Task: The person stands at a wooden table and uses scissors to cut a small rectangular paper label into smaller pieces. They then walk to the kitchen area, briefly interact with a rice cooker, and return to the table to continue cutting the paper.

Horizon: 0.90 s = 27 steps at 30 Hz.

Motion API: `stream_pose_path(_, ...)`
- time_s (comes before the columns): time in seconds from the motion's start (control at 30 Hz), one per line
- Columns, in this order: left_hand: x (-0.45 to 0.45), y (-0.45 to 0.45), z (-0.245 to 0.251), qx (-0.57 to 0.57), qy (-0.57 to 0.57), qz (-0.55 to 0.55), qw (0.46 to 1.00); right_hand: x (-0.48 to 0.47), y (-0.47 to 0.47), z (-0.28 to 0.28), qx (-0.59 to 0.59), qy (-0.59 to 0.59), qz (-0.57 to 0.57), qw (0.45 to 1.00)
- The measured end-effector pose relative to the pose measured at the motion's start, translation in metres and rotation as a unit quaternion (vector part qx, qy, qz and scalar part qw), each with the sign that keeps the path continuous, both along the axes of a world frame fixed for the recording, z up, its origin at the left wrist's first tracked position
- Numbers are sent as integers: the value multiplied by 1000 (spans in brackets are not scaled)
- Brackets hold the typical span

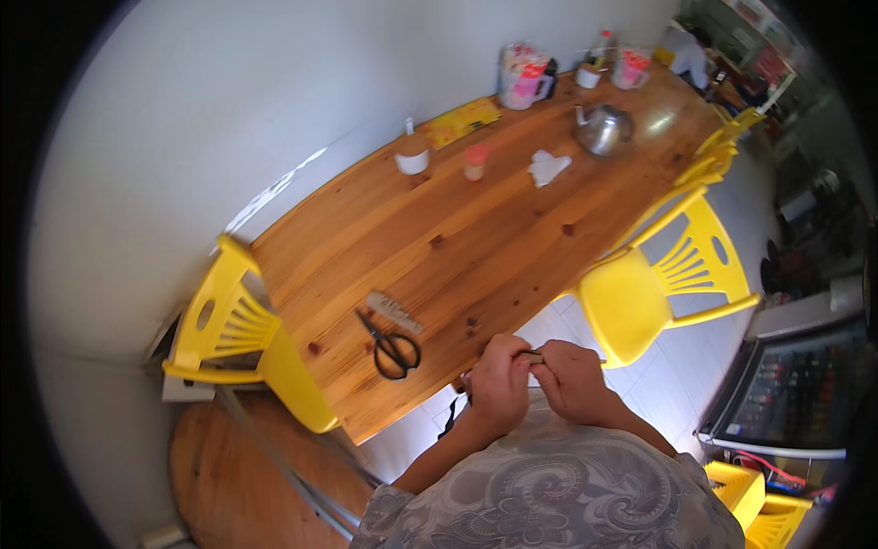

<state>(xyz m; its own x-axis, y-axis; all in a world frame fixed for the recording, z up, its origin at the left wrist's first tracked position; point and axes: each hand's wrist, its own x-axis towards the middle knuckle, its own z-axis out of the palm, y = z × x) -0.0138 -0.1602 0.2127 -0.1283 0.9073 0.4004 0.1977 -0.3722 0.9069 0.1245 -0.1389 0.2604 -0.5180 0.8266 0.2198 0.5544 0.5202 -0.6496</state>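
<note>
My left hand [499, 381] and my right hand [575, 383] meet in front of my chest, by the table's near edge. Between their fingers is a small, narrow item [531, 357], brownish with a dark edge. Most of it is hidden by the fingers, so its kind is unclear. Left of the hands, a pair of scissors [391, 351] with black loop handles lies on the wooden table [473, 274], blades pointing away from me. Beside the blades rests a flat greyish strip [394, 311] with dark markings.
Farther back are a steel kettle [603, 129], crumpled white tissue [547, 168], a red-capped shaker [475, 163], a white-and-brown container [411, 156] and a pink jug [527, 86]. Yellow chairs [627, 302] flank the table. A person [686, 58] is at the far end.
</note>
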Motion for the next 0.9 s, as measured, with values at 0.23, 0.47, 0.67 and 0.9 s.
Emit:
stream_pose_path(0.23,-4,-4,3,48,45,-44,997,11,-4,9,-32,1,29,999)
stream_pose_path(0.47,3,-1,-3,33,49,-13,998,5,-4,7,-40,50,-28,998)
stream_pose_path(0.67,4,8,-27,-80,69,-79,991,10,0,-19,-239,177,-89,950)
stream_pose_path(0.9,-86,-5,-129,-296,189,252,902,48,-3,-50,-275,157,-199,928)
